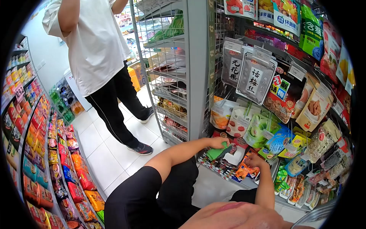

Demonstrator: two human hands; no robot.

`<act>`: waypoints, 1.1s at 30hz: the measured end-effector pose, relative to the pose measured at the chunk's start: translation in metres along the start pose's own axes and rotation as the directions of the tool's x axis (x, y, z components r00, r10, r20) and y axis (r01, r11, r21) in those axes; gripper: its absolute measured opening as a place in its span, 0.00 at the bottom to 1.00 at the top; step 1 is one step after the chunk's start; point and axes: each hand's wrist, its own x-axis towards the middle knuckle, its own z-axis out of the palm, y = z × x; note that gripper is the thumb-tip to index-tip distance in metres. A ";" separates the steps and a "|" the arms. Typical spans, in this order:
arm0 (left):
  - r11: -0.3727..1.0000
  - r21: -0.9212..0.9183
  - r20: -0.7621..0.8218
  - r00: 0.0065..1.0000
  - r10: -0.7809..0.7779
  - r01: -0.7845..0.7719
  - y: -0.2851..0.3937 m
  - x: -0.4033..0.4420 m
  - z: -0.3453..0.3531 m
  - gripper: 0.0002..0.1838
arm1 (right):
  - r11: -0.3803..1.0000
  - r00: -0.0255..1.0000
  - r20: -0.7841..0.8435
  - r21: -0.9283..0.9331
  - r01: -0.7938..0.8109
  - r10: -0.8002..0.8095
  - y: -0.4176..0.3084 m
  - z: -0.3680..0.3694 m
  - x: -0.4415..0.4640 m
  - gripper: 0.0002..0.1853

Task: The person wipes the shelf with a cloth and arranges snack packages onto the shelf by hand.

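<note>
My left hand point(220, 143) grips a rumpled green cloth point(215, 153); my right hand point(254, 160) (grip unclear) meets a glossy orange packet point(241, 172).

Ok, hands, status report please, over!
Left hand grips green cloth. Right hand at orange snack packet. Hanging snack pouches crowd close above.
</note>
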 end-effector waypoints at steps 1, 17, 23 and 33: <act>1.000 -0.003 -0.002 1.000 0.024 -0.024 -0.001 0.002 -0.003 0.14 | 1.000 1.000 -0.012 -0.006 -0.010 0.010 -0.002 0.000 0.002 0.16; 0.964 0.265 -0.314 0.944 0.101 -0.015 0.014 -0.012 -0.022 0.21 | 0.998 0.997 0.076 -0.059 -0.012 0.016 0.028 0.015 0.046 0.14; 0.958 0.256 -0.433 0.870 0.235 -0.131 0.017 -0.023 -0.030 0.23 | 0.934 0.936 -0.311 -0.353 0.047 -0.165 0.039 0.031 0.065 0.17; 0.938 0.321 -0.498 0.820 0.282 -0.127 0.057 -0.041 -0.040 0.22 | 0.876 0.962 -0.173 -0.471 0.109 -0.213 0.019 0.128 0.093 0.43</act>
